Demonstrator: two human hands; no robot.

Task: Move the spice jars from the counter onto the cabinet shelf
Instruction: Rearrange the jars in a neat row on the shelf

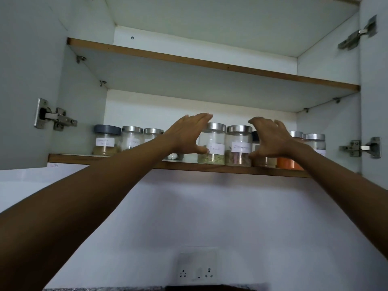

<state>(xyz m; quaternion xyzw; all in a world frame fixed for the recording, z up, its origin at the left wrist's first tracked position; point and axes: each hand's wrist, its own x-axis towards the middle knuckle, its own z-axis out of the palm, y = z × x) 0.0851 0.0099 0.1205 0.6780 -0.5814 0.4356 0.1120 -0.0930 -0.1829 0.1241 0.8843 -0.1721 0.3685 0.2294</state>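
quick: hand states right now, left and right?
Left hand: open, fingers straight, thumb beside a silver-lidded jar, gripping nothing.
Right hand: open, fingers spread, holding nothing.

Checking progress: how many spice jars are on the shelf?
8 jars: three left of the left hand, two between the hands, three by the right hand; another may hide behind the left hand.

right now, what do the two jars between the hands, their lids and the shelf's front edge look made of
Jars: clear glass most likely, possibly hard plastic; the contents show through and the walls glint. Lids: brushed metal, likely steel; dull silver sheen. Shelf edge: wood or wood-look banding, brown and matt, on a white laminate board.
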